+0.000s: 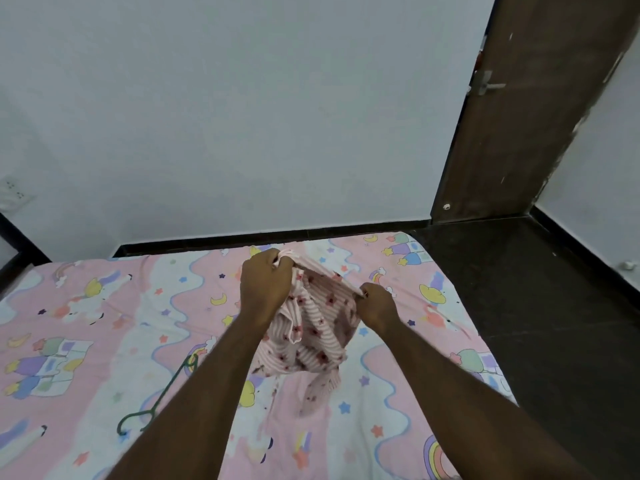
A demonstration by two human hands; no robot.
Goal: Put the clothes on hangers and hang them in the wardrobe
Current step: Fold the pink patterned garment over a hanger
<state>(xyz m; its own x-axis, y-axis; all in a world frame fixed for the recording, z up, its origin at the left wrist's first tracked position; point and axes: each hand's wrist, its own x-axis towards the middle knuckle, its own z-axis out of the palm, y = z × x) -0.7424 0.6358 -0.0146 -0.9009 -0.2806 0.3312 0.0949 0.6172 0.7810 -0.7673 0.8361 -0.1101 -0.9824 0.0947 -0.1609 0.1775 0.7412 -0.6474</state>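
Observation:
A pink striped garment with small red flowers (311,327) hangs bunched above the bed, held up between both hands. My left hand (265,282) grips its upper edge at the left, fingers curled over the cloth. My right hand (375,306) pinches the upper edge at the right. The garment's lower part trails down onto the sheet. A green plastic hanger (162,393) lies flat on the bed to the left, partly hidden under my left forearm. No wardrobe is in view.
The bed (86,341) has a pink cartoon-print sheet and fills the lower view. A white wall stands behind it. A brown wooden door (519,116) stands at the right, with dark floor (536,289) beside the bed.

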